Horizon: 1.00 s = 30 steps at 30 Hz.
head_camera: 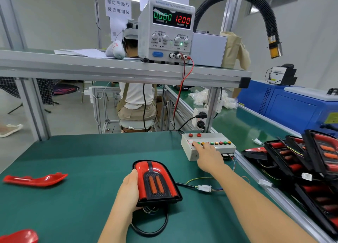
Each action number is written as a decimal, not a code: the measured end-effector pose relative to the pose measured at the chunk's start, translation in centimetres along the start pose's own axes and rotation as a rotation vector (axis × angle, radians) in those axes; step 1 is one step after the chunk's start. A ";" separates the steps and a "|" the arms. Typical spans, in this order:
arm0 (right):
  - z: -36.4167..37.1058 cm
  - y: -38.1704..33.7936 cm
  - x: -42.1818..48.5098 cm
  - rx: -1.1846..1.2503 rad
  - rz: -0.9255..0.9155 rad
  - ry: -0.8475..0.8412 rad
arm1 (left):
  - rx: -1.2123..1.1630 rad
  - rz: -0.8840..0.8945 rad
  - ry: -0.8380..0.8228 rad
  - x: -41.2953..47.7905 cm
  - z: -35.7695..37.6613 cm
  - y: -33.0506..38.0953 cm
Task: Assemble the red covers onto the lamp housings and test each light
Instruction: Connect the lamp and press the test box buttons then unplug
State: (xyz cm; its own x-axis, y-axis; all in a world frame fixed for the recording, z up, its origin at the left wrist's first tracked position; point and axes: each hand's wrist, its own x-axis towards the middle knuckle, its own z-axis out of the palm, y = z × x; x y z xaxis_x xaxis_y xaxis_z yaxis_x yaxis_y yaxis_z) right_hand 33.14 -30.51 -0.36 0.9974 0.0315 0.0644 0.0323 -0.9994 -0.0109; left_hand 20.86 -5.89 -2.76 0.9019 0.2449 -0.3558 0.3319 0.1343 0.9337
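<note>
Assembled lamp (156,180) lies flat on the green mat (91,151), red cover seated on its black housing, two orange strips in the centre; loose red cover (36,179) far left; second red cover (20,236) at the bottom-left corner; lamp housings (301,162) lean stacked at right

Single head-worn wide-angle view; looks forward and down, close over green bench (82,160); shelf (109,69) ahead.

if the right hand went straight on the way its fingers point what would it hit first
The right hand points forward-left at the white button box; it would meet the left end of the button row, and may be touching it now. Depth is unclear.
</note>
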 end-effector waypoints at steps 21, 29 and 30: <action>0.3 -0.3 0.4 -0.076 -0.016 0.052 | -0.002 -0.004 -0.006 0.0 -0.1 -0.1; 1.2 0.7 -0.2 -0.043 -0.049 0.042 | 0.007 -0.019 -0.010 -0.2 -0.1 0.1; 1.3 0.9 -0.3 -0.041 -0.052 0.044 | 0.016 -0.017 -0.014 -0.2 -0.2 0.1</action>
State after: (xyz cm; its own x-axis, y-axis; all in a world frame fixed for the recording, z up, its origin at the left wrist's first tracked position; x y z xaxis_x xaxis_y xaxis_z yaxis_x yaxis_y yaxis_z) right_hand 32.95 -31.41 -1.67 0.9907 0.0837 0.1073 0.0804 -0.9962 0.0349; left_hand 20.68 -5.78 -2.61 0.8999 0.2297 -0.3708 0.3512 0.1227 0.9282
